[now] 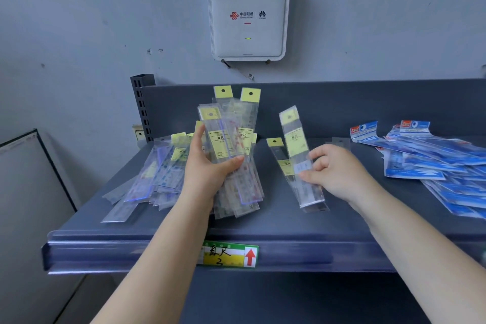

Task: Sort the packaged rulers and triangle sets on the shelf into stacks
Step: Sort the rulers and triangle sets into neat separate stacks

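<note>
My left hand grips a bundle of clear-packaged rulers with yellow headers, held upright above the grey shelf. My right hand pinches a single packaged ruler, tilted up off the shelf. Another yellow-header ruler lies flat just left of it. A loose pile of the same rulers lies fanned out at the shelf's left. Blue-packaged triangle sets spread in a heap at the right.
A slotted shelf upright stands at the back left. A white WiFi box hangs on the wall above. A green and yellow price label sits on the shelf's front rail. A white board leans at the left.
</note>
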A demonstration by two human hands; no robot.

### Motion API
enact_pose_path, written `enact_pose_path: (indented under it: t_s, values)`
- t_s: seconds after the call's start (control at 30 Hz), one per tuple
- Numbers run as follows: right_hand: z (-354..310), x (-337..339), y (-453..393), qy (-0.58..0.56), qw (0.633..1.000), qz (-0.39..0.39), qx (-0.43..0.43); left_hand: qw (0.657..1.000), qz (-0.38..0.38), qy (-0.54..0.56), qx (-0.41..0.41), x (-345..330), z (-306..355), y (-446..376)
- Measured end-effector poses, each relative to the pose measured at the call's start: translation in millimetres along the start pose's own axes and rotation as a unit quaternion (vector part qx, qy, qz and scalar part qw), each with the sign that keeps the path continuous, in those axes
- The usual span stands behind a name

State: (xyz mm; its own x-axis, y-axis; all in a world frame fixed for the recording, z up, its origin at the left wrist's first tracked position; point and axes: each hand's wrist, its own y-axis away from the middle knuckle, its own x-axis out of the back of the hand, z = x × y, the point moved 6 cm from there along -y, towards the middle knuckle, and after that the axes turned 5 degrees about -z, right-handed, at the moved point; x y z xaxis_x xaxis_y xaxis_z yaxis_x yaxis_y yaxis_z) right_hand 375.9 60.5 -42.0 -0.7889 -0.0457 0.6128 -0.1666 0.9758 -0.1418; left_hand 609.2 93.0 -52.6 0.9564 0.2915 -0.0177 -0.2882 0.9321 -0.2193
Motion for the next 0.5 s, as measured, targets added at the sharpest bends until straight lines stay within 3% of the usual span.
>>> enact_pose_path:
  t_s: [0.23, 0.37, 0.5]
  values:
    - [-2.6, -3.6, 3.1, 0.18, 0.983, -0.022, -0.011, 1.0, -0.017, 0.002, -0.01, -4.2, 6.5, 6.9]
    - [-22.5, -7.4, 5.3, 0.043, 0.998, -0.003, 0.043, 0.999, -0.028, -0.008, -0.017, -6.6, 7.6, 8.3]
    - [-45.1, -36.7, 11.3, -0.041, 0.993, -0.095, 0.061, 0.998, -0.041, -0.028, -0.031, -9.3, 9.1, 8.9]
